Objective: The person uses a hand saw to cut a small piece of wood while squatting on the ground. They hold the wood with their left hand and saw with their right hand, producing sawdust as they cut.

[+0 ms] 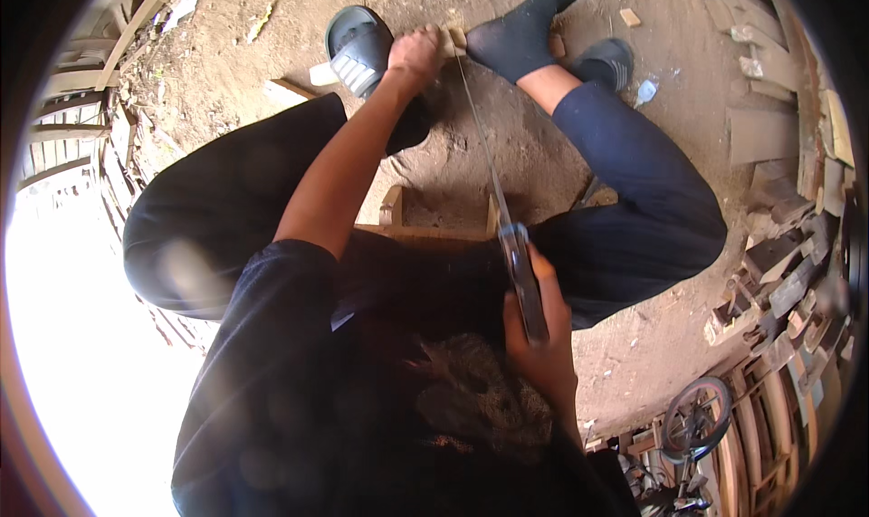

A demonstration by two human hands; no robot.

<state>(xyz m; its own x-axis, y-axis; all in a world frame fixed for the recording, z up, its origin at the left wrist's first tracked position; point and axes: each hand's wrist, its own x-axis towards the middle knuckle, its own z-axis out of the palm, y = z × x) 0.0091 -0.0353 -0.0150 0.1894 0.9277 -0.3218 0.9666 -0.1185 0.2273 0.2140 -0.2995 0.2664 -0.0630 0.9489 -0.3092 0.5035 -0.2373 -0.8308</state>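
Out ahead, my left hand (416,55) is closed around a pale strip of wood (454,41) close to the ground. A foot in a dark sock (516,39) rests against the strip's right end. My right hand (543,322) grips the dark handle of a handsaw (489,164) nearer my body. The narrow blade runs forward from the handle, and its far end meets the strip just right of my left fingers. How deep the blade sits in the wood is too small to tell.
A black slide sandal (358,46) lies beside my left wrist, another sandal (605,64) beyond the socked foot. Beneath me is a low wooden seat (425,232). Stacked wood offcuts (787,282) line the right side, with a wheel (695,419) at lower right. Dirt ground surrounds my legs.
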